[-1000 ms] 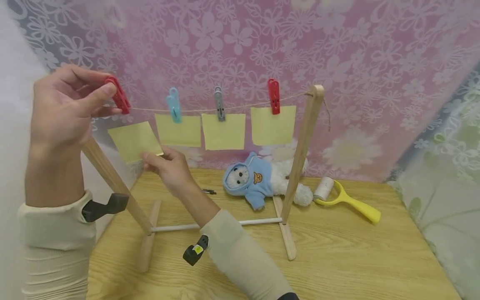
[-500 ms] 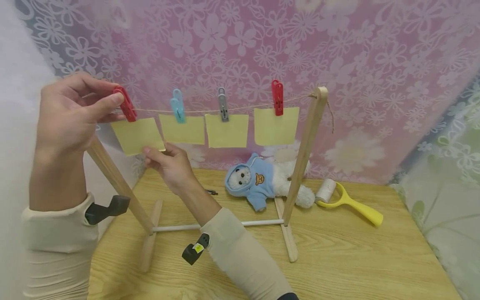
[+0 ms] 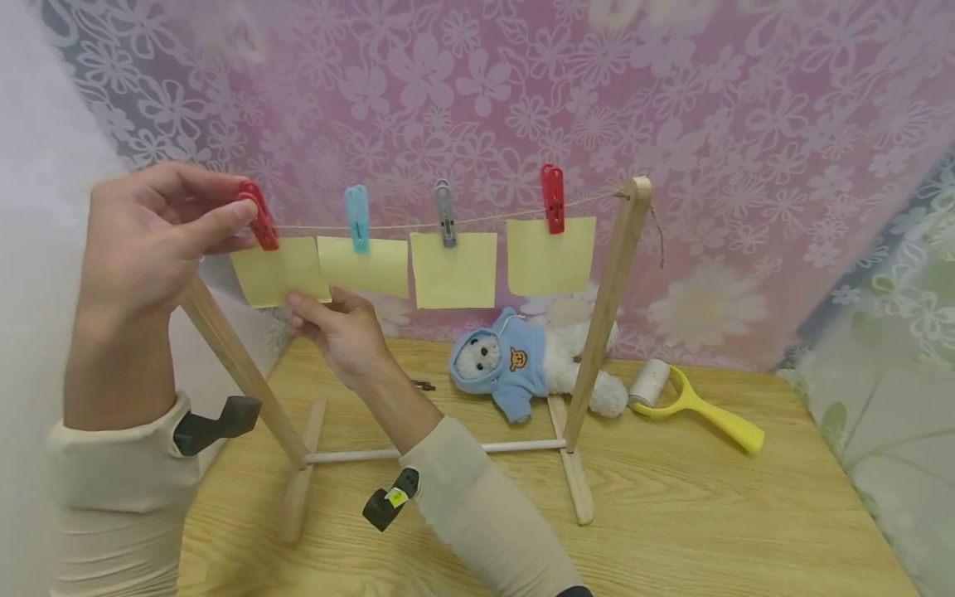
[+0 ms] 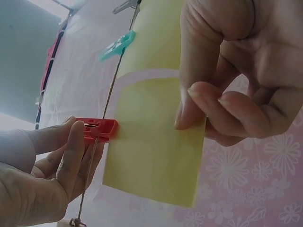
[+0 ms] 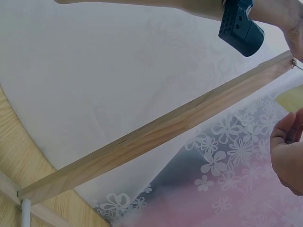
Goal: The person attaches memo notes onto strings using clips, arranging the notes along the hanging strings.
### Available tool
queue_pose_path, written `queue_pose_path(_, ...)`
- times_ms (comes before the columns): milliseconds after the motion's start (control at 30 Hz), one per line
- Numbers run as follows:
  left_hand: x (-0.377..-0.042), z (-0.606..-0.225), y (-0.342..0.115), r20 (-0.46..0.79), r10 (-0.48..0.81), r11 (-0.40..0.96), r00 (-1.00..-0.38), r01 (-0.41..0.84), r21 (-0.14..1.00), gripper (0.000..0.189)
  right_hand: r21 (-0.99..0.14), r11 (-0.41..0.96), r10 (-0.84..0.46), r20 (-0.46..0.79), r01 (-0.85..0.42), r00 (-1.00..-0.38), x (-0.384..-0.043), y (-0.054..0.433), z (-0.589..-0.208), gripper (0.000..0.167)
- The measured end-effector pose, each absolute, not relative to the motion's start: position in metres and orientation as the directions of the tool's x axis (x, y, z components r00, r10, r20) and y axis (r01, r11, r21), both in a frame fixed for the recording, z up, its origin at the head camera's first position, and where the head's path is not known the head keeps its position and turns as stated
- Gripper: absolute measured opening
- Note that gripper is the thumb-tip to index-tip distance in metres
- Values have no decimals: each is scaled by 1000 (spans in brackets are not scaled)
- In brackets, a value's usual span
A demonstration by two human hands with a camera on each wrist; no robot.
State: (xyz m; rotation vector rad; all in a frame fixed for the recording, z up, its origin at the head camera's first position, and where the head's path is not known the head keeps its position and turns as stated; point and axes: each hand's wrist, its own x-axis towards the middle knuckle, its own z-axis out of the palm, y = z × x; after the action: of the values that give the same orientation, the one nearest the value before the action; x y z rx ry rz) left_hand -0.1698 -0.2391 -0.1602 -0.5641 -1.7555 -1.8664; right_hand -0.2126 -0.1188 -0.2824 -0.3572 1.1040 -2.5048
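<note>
My left hand (image 3: pixel 160 232) pinches a red clothespin (image 3: pixel 261 217) between thumb and fingers at the left end of the string. In the left wrist view this clothespin (image 4: pixel 102 128) straddles the string (image 4: pixel 112 85) and meets the edge of a yellow paper square (image 4: pixel 151 146). My right hand (image 3: pixel 345 336) pinches the lower right corner of that yellow paper (image 3: pixel 279 269). Farther right along the string, a light blue clothespin (image 3: pixel 358 217), a grey clothespin (image 3: pixel 445 213) and a second red clothespin (image 3: pixel 553 199) each hold a yellow paper.
The string runs to a wooden post (image 3: pixel 606 307), part of a stand with a white crossbar (image 3: pixel 522 446). Behind it lie a plush toy (image 3: pixel 515 365) in a blue hoodie and a pen (image 3: pixel 423 385). A yellow-handled lint roller (image 3: pixel 709 406) lies at right on the wooden table (image 3: pixel 694 514).
The left-hand paper has straightened and risen to the string. My left hand has brought the red clothespin slightly right and down, so it now overlaps the paper's top edge.
</note>
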Motion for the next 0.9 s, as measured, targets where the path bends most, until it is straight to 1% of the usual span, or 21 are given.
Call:
queue_pose_path(333, -167, -159, -236, 606, -52, 1, -794, 607, 795, 18, -745, -630, -431, 100, 220, -897, -213, -117, -280, 76)
queue_pose_path(433, -166, -159, -234, 588, -62, 17, -806, 588, 808, 22, -751, -630, -425, 123, 196, -897, -215, -116, -282, 56)
queue_pose_path(500, -166, -159, -233, 578, -67, 32, -813, 578, 816, 23, -752, -634, -418, 135, 182, -898, -215, -116, -282, 39)
queue_pose_path(567, -166, -159, -232, 567, -75, 42, -820, 566, 824, 25, -753, -636, -417, 152, 169, -896, -216, -116, -283, 27)
queue_pose_path(667, -166, -160, -231, 563, -88, 39, -822, 562, 827, 27, -759, -631, -429, 165, 163, -888, -217, -114, -284, 28)
queue_pose_path(767, -166, -161, -231, 571, -113, 70, -813, 567, 821, 30, -786, -599, -462, 184, 152, -868, -217, -111, -286, 35)
queue_pose_path(833, -165, -161, -230, 591, -146, 193, -793, 563, 804, 32, -806, -573, -477, 183, 147, -859, -217, -108, -289, 36)
queue_pose_path(900, -164, -163, -229, 623, -187, 296, -760, 561, 773, 34, -830, -541, -491, 178, 138, -853, -218, -104, -293, 36)
